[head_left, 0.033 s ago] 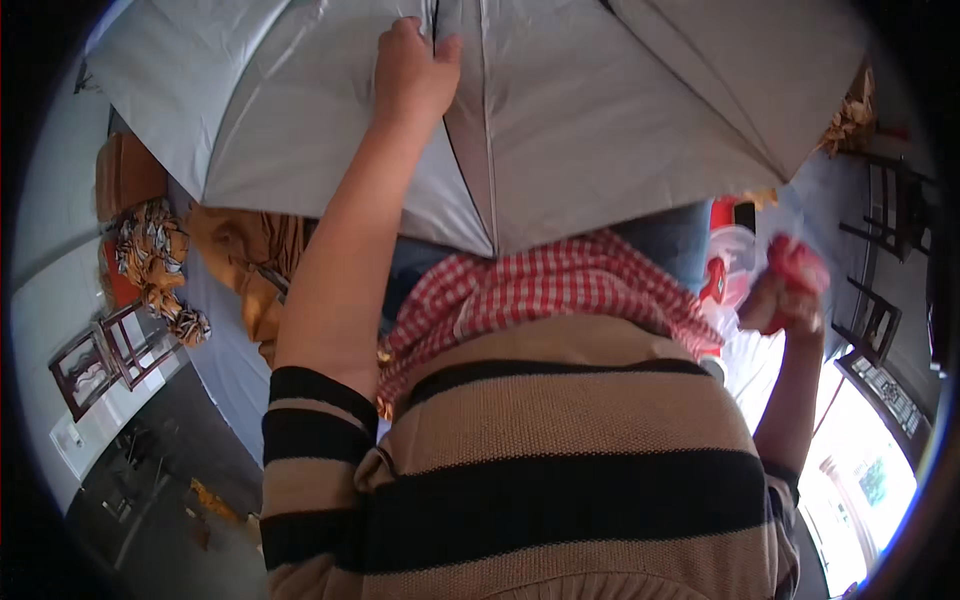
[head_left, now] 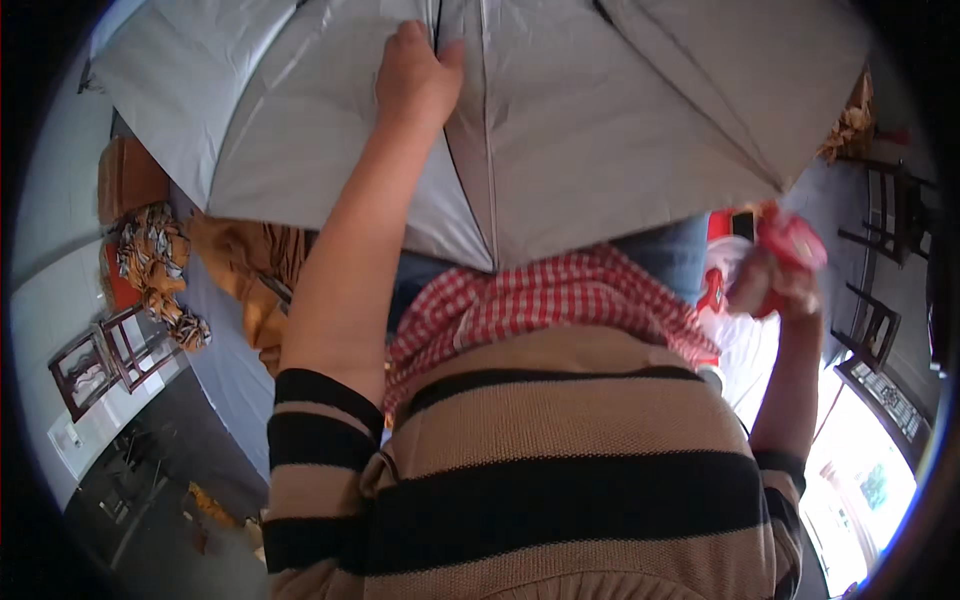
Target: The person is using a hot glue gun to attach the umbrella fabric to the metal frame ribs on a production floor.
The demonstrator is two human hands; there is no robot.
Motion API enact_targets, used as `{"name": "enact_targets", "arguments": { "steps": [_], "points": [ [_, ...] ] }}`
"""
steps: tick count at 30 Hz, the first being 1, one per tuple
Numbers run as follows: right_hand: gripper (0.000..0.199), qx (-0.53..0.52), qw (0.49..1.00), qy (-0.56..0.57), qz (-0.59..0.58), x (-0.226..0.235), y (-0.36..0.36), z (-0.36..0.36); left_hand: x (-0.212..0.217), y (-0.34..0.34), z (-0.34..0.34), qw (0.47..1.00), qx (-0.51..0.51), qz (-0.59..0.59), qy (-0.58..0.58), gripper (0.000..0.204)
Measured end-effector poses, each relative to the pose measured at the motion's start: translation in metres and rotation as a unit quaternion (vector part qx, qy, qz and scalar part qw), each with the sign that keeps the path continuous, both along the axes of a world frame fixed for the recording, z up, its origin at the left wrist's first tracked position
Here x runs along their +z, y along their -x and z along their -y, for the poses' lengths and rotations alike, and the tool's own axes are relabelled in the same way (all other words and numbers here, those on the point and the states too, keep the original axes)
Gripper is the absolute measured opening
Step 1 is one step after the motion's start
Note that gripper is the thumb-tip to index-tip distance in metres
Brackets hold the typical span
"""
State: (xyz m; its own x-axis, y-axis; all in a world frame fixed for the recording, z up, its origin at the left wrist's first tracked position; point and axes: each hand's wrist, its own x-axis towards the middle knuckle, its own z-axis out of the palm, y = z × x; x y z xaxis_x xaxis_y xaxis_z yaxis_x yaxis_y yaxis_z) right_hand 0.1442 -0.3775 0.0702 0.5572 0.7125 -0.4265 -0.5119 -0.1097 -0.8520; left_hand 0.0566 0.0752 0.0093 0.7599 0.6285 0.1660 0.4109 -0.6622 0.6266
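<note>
A spread silver-grey umbrella (head_left: 620, 130) lies across the far half of the view, its canopy edge hanging over my lap. My left hand (head_left: 415, 80) is up on the canopy with curled fingers, gripping it at a dark seam that runs between thumb and fingers. Off to the right, my right hand (head_left: 775, 290) is closed around a red-pink roundish thing (head_left: 795, 242). Motion blurs that thing, so its kind is unclear. It is held near the canopy's right corner. A red-and-white checked cloth (head_left: 540, 295) covers my lap under the umbrella's edge.
Brown fabric (head_left: 265, 270) lies left of my lap, with a patterned cloth heap (head_left: 155, 260) beyond. At right, a clear plastic bag (head_left: 742, 345) with red items is beside my leg. Dark wooden chairs (head_left: 885, 215) stand farther right. A bright doorway (head_left: 865, 485) is at lower right.
My right hand has shifted slightly up and left with the red-pink thing. The umbrella's near edge sits a little lower. My left hand keeps its grip on the canopy.
</note>
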Motion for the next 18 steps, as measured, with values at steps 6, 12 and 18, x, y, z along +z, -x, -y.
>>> {"name": "enact_targets", "arguments": {
  "steps": [6,12,18],
  "points": [
    [0.023,0.031,0.991,-0.068,-0.111,-0.018,-0.017,-0.235,-0.018,-0.038,0.004,0.979,0.012,-0.097,-0.182,0.024],
    [0.023,-0.011,0.978,-0.026,-0.205,-0.057,0.002,-0.275,-0.016,-0.026,0.014,0.995,0.006,0.099,-0.018,0.014],
    [0.022,-0.062,0.975,-0.040,-0.212,-0.047,-0.024,-0.297,-0.010,-0.030,0.016,0.963,0.030,0.119,0.239,0.016]
  ]
}}
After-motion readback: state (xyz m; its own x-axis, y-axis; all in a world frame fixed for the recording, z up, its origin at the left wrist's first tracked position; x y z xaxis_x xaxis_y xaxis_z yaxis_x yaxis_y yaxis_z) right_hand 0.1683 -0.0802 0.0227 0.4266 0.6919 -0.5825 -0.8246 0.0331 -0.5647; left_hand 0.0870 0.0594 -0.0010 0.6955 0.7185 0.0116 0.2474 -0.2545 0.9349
